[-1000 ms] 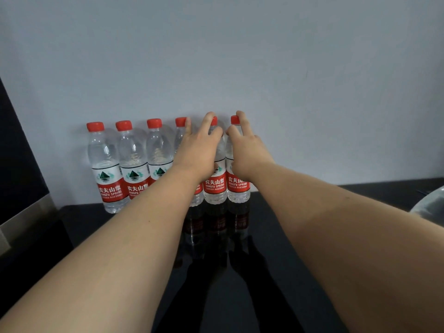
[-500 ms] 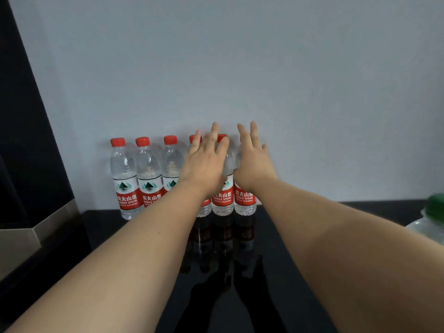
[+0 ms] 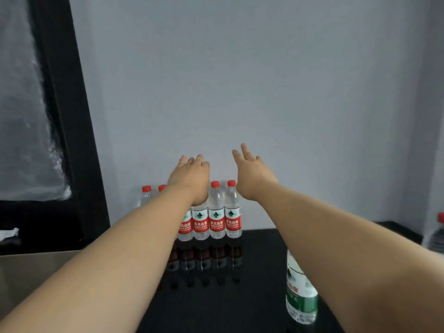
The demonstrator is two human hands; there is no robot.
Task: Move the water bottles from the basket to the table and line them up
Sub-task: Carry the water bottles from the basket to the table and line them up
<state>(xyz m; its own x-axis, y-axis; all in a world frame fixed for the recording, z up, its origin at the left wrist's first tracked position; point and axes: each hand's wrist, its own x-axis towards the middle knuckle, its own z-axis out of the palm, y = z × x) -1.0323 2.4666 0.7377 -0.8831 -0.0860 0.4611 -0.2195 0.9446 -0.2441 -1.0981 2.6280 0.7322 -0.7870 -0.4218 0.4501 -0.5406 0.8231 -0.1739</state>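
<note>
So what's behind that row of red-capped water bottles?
A plain pale wall rises right behind the bottles. The left hand and forearm cover part of the row, so nothing behind that stretch can be seen.

This looks like a plain indoor room, but it is not clear if it is a kitchen or an office. The wall (image 3: 264, 92) is pale grey-blue, and a glossy black table (image 3: 259, 265) stands against it (the row of water bottles (image 3: 217, 212) is mirrored in its top). At the left, a wide black frame (image 3: 69, 116) borders a wrinkled clear plastic sheet (image 3: 21, 116), with a dull metal surface (image 3: 28, 272) below it.
</note>
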